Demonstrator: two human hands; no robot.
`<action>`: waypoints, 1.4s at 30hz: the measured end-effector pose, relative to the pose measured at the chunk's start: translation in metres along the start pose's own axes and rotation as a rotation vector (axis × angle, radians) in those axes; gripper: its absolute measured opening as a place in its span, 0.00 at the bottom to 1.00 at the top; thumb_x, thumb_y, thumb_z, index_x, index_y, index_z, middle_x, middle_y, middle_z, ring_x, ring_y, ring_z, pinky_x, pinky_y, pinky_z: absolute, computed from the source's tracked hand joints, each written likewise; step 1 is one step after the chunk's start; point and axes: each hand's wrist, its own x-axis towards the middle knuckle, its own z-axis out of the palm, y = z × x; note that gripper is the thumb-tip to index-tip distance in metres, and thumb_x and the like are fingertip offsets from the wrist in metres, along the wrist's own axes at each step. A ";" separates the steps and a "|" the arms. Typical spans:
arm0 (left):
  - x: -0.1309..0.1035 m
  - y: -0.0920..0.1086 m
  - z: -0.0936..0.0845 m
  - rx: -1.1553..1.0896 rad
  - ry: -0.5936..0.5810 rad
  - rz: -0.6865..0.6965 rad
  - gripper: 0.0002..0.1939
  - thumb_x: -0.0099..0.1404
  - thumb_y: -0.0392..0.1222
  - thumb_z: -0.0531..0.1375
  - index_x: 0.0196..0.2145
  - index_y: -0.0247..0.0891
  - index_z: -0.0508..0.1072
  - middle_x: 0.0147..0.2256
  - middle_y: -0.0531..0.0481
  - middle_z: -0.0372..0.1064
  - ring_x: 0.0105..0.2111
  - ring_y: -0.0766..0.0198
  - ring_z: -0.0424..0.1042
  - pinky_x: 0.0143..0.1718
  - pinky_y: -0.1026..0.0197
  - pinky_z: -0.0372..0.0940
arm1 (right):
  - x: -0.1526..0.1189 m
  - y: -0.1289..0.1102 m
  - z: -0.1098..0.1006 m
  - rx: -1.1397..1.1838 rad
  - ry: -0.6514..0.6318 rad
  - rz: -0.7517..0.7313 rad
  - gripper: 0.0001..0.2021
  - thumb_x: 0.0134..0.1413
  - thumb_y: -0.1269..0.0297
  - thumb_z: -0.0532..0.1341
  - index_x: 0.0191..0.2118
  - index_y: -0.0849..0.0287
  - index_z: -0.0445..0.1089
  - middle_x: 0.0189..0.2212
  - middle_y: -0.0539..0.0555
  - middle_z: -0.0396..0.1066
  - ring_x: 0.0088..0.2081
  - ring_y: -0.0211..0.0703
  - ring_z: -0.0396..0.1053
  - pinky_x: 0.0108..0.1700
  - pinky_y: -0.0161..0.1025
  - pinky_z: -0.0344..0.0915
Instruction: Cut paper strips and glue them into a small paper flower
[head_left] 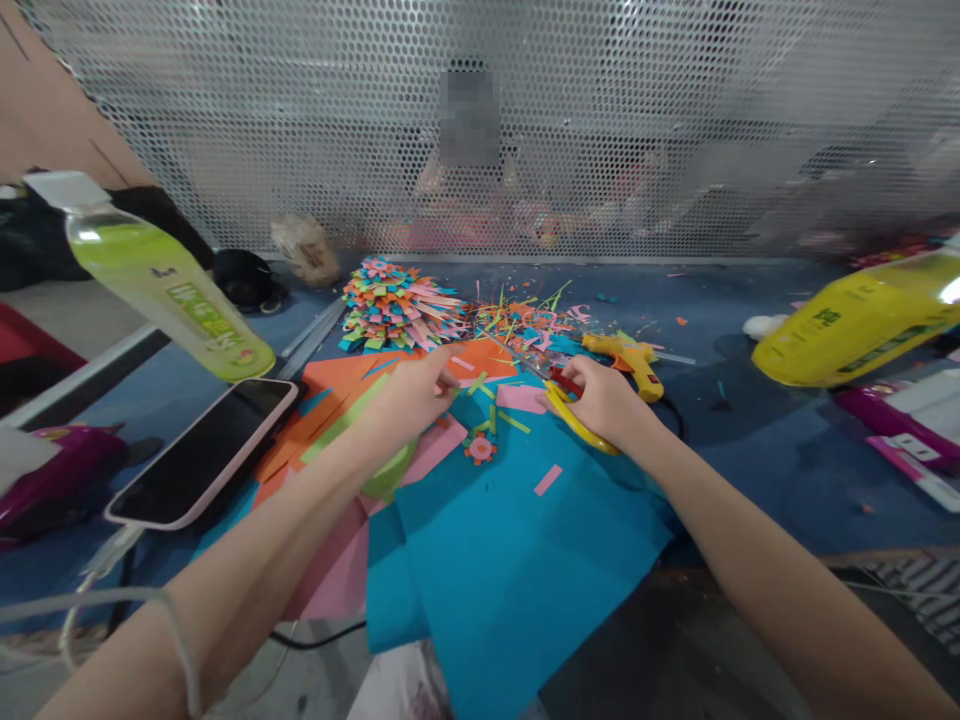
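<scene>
My right hand [606,398] is closed around scissors with a yellow handle [581,425], and a red part shows by its fingers. The blades point up and left over paper scraps. Over the coloured sheets, my left hand [409,400] has its fingers curled together, and whatever they pinch is hidden. Between the hands lie a pink paper piece [520,399], thin green strips and a small layered paper flower [480,448]. Beneath is a large blue sheet [517,560], with orange, green and pink sheets to the left. Behind my left hand stands a fringed multicoloured paper cone [394,305].
A yellow glue gun [630,362] lies right of the scrap pile [525,318]. Drink bottles stand left [165,280] and right [855,325]. A phone [206,455] with a cable rests at the left. A perforated metal panel [315,130] closes off the back.
</scene>
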 end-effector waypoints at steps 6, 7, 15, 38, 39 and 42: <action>0.003 0.002 0.002 -0.952 0.082 -0.092 0.27 0.43 0.34 0.67 0.43 0.35 0.67 0.27 0.51 0.74 0.28 0.64 0.74 0.33 0.61 0.67 | -0.005 -0.009 -0.004 0.250 0.011 -0.080 0.15 0.40 0.56 0.64 0.31 0.56 0.59 0.26 0.52 0.70 0.29 0.44 0.68 0.30 0.38 0.62; 0.002 0.006 0.002 -1.035 0.081 -0.110 0.28 0.42 0.34 0.68 0.43 0.35 0.67 0.28 0.51 0.73 0.28 0.64 0.74 0.33 0.62 0.68 | -0.007 -0.012 -0.004 0.316 0.004 -0.085 0.15 0.40 0.57 0.65 0.30 0.56 0.59 0.27 0.52 0.70 0.29 0.44 0.68 0.31 0.39 0.63; -0.010 0.044 0.025 -1.289 0.128 -0.146 0.27 0.44 0.32 0.68 0.43 0.37 0.66 0.25 0.59 0.67 0.28 0.70 0.72 0.34 0.65 0.68 | -0.020 -0.035 0.003 0.850 -0.177 -0.069 0.19 0.35 0.63 0.68 0.32 0.56 0.57 0.29 0.50 0.71 0.31 0.43 0.72 0.34 0.39 0.68; -0.012 0.043 0.033 -1.266 0.152 -0.104 0.27 0.44 0.32 0.68 0.42 0.37 0.65 0.29 0.55 0.70 0.28 0.71 0.71 0.36 0.65 0.66 | -0.019 -0.041 0.003 0.855 -0.131 0.020 0.18 0.30 0.64 0.67 0.28 0.56 0.57 0.26 0.49 0.70 0.31 0.43 0.72 0.33 0.39 0.68; -0.012 0.044 0.032 -1.262 0.147 -0.104 0.27 0.44 0.32 0.68 0.42 0.37 0.66 0.29 0.55 0.70 0.28 0.71 0.71 0.36 0.64 0.66 | -0.019 -0.041 0.003 0.849 -0.130 0.028 0.18 0.30 0.64 0.67 0.28 0.56 0.57 0.26 0.49 0.70 0.31 0.44 0.72 0.33 0.39 0.68; -0.013 0.046 0.030 -1.255 0.145 -0.102 0.26 0.44 0.32 0.68 0.42 0.37 0.66 0.29 0.55 0.71 0.29 0.70 0.71 0.36 0.64 0.66 | -0.018 -0.038 0.005 0.848 -0.130 0.013 0.18 0.31 0.64 0.67 0.29 0.56 0.57 0.26 0.49 0.70 0.30 0.44 0.72 0.33 0.40 0.68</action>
